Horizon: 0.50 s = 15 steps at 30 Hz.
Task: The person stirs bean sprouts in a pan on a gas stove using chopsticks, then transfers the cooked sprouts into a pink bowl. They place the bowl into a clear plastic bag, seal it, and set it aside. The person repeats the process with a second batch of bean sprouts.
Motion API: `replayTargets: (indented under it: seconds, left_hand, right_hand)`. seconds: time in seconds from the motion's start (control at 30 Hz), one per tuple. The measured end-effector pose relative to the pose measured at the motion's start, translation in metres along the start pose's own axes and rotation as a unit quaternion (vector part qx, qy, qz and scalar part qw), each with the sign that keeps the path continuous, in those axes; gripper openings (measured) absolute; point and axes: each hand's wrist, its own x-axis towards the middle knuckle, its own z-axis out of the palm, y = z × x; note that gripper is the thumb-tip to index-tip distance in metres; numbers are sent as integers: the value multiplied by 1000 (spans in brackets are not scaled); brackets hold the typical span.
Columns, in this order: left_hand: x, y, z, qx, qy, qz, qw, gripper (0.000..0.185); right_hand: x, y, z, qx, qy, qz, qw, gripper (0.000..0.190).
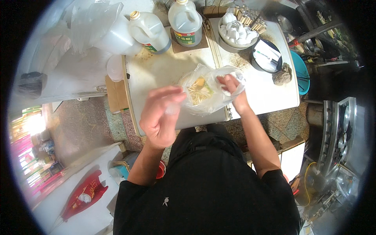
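Note:
On the white tabletop (pixel 151 70) a clear plastic bag (pixel 216 101) lies around a round bowl-like shape. Pale shreds that look like bean sprouts or noodles (pixel 197 94) show inside, with a yellow piece (pixel 200 81) and some light green. My right hand (pixel 230 85) reaches into the right side of the bag and grips its film, which wraps over the fingers. At the bag's left edge my left hand (pixel 161 114) is raised with fingers bent. Motion blurs it, and whether it pinches the film is unclear.
Two plastic jugs (pixel 149 33) (pixel 185 25) stand at the back. A tub of white spoons (pixel 236 33), bundled wooden sticks (pixel 248 17) and a black bowl (pixel 265 55) with a packet are at right. A crumpled brown cloth (pixel 282 75) lies near a turquoise basin (pixel 301 73). Stacked plastic bags (pixel 94 26) are at left.

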Motion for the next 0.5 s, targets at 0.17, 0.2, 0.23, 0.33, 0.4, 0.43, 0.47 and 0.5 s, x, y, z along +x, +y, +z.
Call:
replayTargets:
  seconds: [0.17,0.2,0.23,0.33,0.4,0.43,0.47,0.5]
  left_hand:
    - [-12,-8,-13,-46,-60,-23,997,42]
    - [-17,-15,-20,-64,-62,-46,995,55]
    - [-24,-21,-25,-81,-63,-70,992,69]
    - [-34,-57,-27,-90,-82,-143,982,128]
    - [-39,-80,-12,-73,-182,-214,957,132]
    - [-41,-89,-4,-95,-217,-257,937,133]
    - [-42,-99,13,-188,-225,-315,903,130]
    - [-40,-109,23,-135,-233,-267,925,117]
  right_hand:
    - [10,75,3,-10,60,94,994,53]
    - [8,69,-3,-10,82,105,991,50]
    - [2,58,-12,-3,86,54,995,43]
    - [-15,6,-34,-111,-3,-79,991,66]
    - [-25,-22,-36,-188,-118,-160,962,89]
    - [-26,-30,-29,-231,-148,-139,951,97]
    - [-23,-36,-19,-268,-179,-151,935,106]
    - [-19,-40,-13,-297,-213,-190,911,114]
